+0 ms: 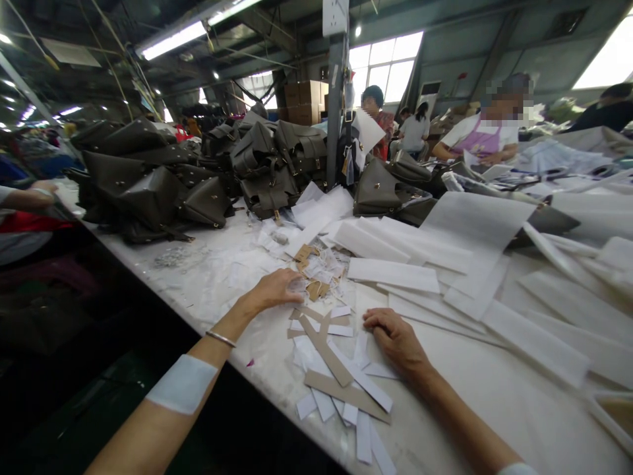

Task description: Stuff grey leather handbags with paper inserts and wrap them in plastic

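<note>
Centrally, we see brown tags [317, 289] on the table [475, 402]; at their nine o'clock our left hand [277, 288] curves, thumb and fingers parted. Card strips [327, 354] lie at six. At four sits our right hand [399, 338], fingers curled; we cannot tell whether around anything. White sheets [477, 221] spread at two, dark bags [158, 194] at ten.

Cannot see inside the curled right hand [399, 338], nor tell the grip of the left hand [277, 288]. Cannot read the brown tags [316, 289], too small, nor follow the co-worker's arm [28, 198] past the left edge. Cannot identify the tiny silvery bits [173, 256].
</note>
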The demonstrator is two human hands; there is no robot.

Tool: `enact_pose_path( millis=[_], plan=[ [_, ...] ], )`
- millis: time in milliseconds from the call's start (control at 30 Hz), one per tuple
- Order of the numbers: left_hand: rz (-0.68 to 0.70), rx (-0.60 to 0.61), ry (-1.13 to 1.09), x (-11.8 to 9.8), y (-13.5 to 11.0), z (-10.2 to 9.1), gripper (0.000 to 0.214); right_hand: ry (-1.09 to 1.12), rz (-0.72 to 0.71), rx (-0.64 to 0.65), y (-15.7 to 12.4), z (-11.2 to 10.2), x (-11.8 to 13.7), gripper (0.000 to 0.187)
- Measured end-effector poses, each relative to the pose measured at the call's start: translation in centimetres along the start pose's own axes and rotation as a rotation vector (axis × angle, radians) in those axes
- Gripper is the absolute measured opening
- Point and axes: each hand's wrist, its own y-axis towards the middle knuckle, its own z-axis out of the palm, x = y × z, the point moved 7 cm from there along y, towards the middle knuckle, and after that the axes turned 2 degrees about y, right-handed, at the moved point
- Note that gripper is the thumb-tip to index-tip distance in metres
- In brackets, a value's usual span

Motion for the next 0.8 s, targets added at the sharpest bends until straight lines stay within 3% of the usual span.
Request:
enact_pose_path(
  millis=[67, 233, 400, 500, 633, 800],
  plan=[
    [0.016, 0.019, -0.002, -0.7, -0.7, 0.3, 0.054, 0.011, 0.001, -0.003, 0.0, 0.0, 0.0, 0.028],
    [-0.064, 0.011, 0.001, -1.3, 0.8, 0.8, 0.006, 0.022, 0.001, -0.025, 0.0, -0.1, 0.1, 0.028],
    [-0.207, -0.142, -0.019, -0.1, 4.4, -1.1, 0.007, 0.017, 0.009, -0.025, 0.1, -0.1, 0.1, 0.029],
    [-0.300, -0.277, -0.040, 1.2, 4.7, -2.6, 0.022, 0.015, 0.008, -0.029, 0.1, -0.2, 0.2, 0.028],
    [-0.376, -0.337, -0.022, 2.2, 1.6, -2.6, 0.024, 0.018, 0.017, -0.022, 0.2, -0.3, 0.0, 0.028],
    [-0.338, -0.213, 0.034, 0.7, -4.1, 0.2, 0.008, 0.029, 0.026, -0.026, 0.2, -0.3, -0.3, 0.029]
  ],
)
